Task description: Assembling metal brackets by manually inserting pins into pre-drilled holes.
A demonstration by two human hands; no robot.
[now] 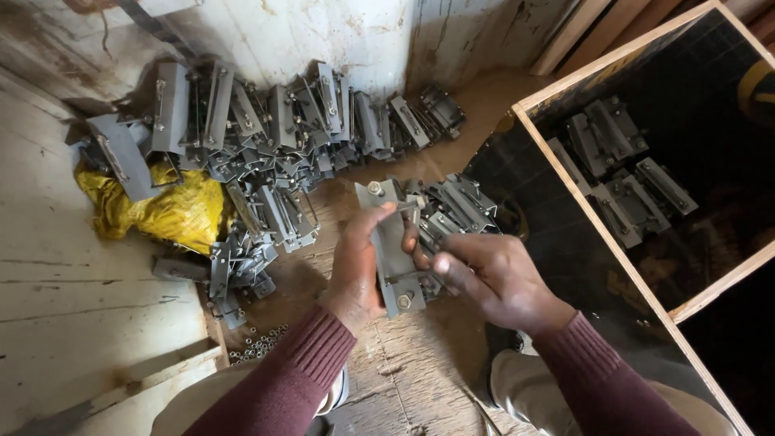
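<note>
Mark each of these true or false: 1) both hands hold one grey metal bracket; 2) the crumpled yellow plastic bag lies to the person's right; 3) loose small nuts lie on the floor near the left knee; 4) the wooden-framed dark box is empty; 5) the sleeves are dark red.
1) True. The left hand and right hand both grip the flat grey metal bracket, which has a bolt at each end.
2) False. The crumpled yellow plastic bag lies to the left, under the pile of grey brackets.
3) True. The small metal nuts lie scattered there.
4) False. The wooden-framed dark box holds several brackets.
5) True. Both sleeves are dark red.
</note>
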